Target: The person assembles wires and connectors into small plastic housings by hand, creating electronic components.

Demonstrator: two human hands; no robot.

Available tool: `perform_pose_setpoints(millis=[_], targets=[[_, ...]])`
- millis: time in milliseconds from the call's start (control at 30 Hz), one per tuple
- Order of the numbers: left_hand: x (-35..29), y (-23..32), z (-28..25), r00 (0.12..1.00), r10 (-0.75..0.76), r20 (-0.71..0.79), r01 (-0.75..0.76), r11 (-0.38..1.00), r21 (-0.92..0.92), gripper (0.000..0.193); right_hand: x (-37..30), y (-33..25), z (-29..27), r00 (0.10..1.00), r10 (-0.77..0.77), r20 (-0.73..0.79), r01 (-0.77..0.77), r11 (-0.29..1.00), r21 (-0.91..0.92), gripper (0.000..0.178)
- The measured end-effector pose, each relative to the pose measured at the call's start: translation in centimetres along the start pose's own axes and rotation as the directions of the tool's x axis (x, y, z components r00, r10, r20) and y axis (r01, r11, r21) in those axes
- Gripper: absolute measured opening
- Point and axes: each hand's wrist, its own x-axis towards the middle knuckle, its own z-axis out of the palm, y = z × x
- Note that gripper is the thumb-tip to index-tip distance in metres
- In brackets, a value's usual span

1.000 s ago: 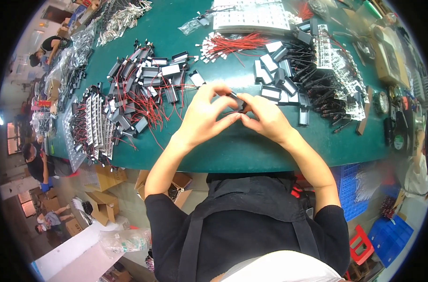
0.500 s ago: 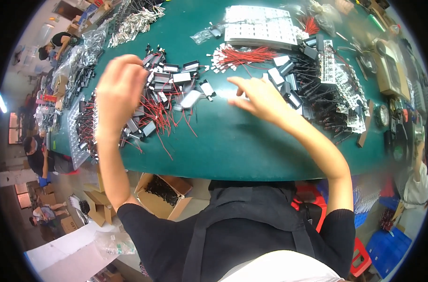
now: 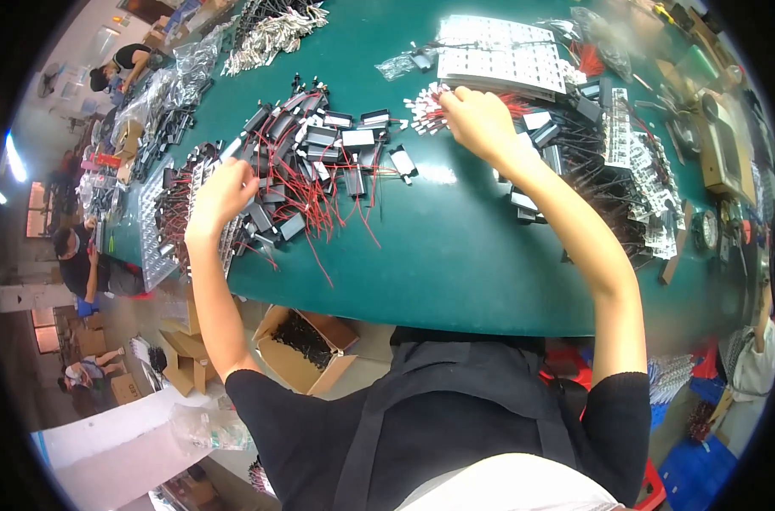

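Note:
My left hand [image 3: 225, 196], fingers curled in, is at the left side of a heap of small black-and-silver cases with red wires [image 3: 323, 153]. It lies between this heap and a row of red-wired parts on white strips [image 3: 183, 200]; whatever its fingers grip is hidden. Farther off on the right, my right hand [image 3: 481, 123] reaches over a bundle of red wires [image 3: 517, 106]. Its fingertips are pinched together among the white connectors [image 3: 426, 111] at the bundle's end. More black cases [image 3: 540, 132] lie beside that wrist.
Stacked white perforated sheets [image 3: 502, 55] lie at the back of the green table [image 3: 387, 281]. Black-cabled parts on white strips [image 3: 621, 170] fill the right side. Below the front edge stands a cardboard box [image 3: 306, 349] of small black pieces. Co-workers [image 3: 81, 255] sit at far left.
My right hand has moved forward from the bare tabletop to the white connectors, its fingers closing. My left hand has lowered toward the wired parts. A blurred case above the heap has come to rest.

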Motion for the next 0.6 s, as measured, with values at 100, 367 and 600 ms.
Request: perform_pose_setpoints(millis=[100,367,600], targets=[[-0.4,0.3,1.4,0.998,-0.009,0.064,0.013,0.998,-0.061,0.025,-3.7,-2.5,-4.0,0.962,-0.26,0.081,0.23,0.934,0.272,0.013],[-2.0,5.5,0.0,0.998,-0.066,0.018,0.066,0.998,0.004,0.026,-15.8,-1.9,-8.9,0.814,-0.556,0.166,0.503,0.819,0.278,0.015],[1.7,19.7,2.9,0.779,0.585,-0.226,-0.626,0.741,-0.241,0.011,-14.7,-5.5,-8.4,0.925,-0.183,0.333,-0.019,0.853,0.522,0.033]])
